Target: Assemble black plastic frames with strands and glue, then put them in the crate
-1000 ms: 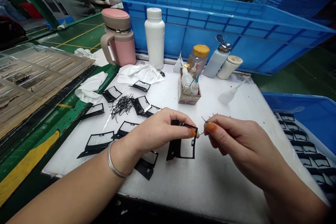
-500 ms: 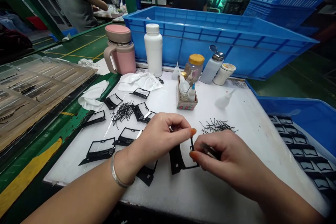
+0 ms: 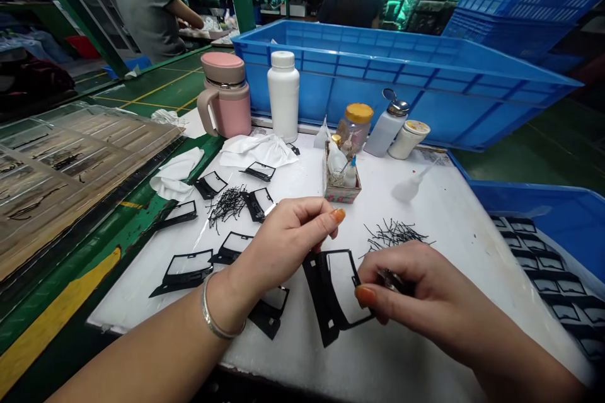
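My right hand [image 3: 416, 305] is closed, pinching the right edge of a black plastic frame [image 3: 326, 302] that lies tilted on the white foam board [image 3: 425, 352]. A small metal part shows under its fingers. My left hand [image 3: 288, 233] hovers just above the frame's top left corner, fingers curled, thumb and forefinger close together with nothing visible between them. A loose pile of thin black pins [image 3: 392, 234] lies just beyond my right hand. Several more black frames [image 3: 184, 267] are scattered at the left of the board, with a second pin pile [image 3: 227, 201].
A small box of dropper bottles [image 3: 341, 186], a pink mug [image 3: 225, 96], a white bottle [image 3: 283, 94] and jars [image 3: 357, 123] stand at the back before a big blue crate [image 3: 406, 75]. A blue bin of frames [image 3: 558, 245] sits right, clear trays [image 3: 61, 157] left. Other people work behind.
The frame went from my left hand down onto the board, where my right hand now grips its edge. My left hand let go and rose slightly. The view tilted down.
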`<state>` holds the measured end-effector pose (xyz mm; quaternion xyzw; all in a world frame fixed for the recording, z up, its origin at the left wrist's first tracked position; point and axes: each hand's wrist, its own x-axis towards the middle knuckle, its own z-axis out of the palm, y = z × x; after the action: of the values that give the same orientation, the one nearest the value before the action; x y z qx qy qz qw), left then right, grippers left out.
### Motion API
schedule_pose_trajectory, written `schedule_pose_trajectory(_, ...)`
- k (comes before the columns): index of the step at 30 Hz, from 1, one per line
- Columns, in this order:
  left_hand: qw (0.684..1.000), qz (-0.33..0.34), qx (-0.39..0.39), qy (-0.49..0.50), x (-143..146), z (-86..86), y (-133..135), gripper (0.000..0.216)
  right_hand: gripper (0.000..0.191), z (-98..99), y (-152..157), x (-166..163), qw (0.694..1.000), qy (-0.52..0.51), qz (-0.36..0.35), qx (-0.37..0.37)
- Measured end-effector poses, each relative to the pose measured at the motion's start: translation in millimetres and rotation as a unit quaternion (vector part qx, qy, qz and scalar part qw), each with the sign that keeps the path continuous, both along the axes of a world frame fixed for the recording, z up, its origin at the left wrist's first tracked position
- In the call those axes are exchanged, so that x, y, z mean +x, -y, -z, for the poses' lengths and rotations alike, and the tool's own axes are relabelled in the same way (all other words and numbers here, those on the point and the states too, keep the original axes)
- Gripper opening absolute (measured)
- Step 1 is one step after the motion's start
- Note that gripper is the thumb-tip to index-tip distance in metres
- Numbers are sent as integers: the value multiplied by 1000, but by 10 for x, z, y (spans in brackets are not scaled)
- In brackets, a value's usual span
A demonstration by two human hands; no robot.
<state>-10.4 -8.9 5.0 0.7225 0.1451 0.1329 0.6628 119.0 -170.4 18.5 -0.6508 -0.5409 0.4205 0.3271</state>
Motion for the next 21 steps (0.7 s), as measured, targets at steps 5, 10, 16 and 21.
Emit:
schedule_pose_trajectory(5, 999, 16, -44, 6, -2, 14, 5, 37, 30, 29, -10, 32, 1000, -11, 0, -7)
schedule_pose_trajectory(10, 997, 28, -72, 7, -7, 18, 16, 39, 29, 45, -17, 42, 1000, -4, 0, -10)
schedule_pose_trajectory(16, 995, 31, -90, 12, -7, 11, 26, 40, 30, 43, -31, 40, 1000, 4, -5, -9)
schedule_pose_trajectory(21, 993, 34, -109, 15, -3, 17, 32, 40, 29, 37, -42, 41, 1000, 6, -6, -15)
